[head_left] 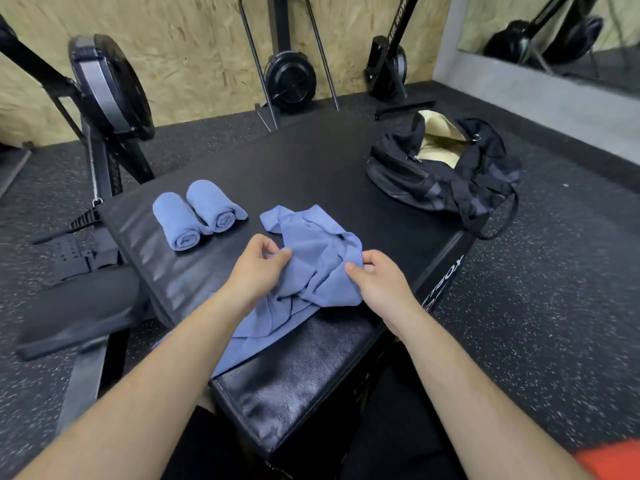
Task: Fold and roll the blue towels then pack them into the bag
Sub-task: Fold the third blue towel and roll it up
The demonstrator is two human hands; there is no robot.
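Note:
A crumpled blue towel (311, 268) lies on the near part of a black padded box (311, 161), one end hanging over its front left edge. My left hand (258, 266) pinches the towel's left side. My right hand (375, 280) pinches its right edge. Two rolled blue towels (180, 220) (213, 206) lie side by side on the box to the left, apart from my hands. A black duffel bag (446, 171) stands open at the box's far right corner, showing a pale lining.
Black rowing machines (104, 95) stand along the plywood wall behind and to the left. A rower seat and rail (69, 317) lie close to the box's left side. Speckled rubber floor surrounds the box. A mirror (554, 32) is at the far right.

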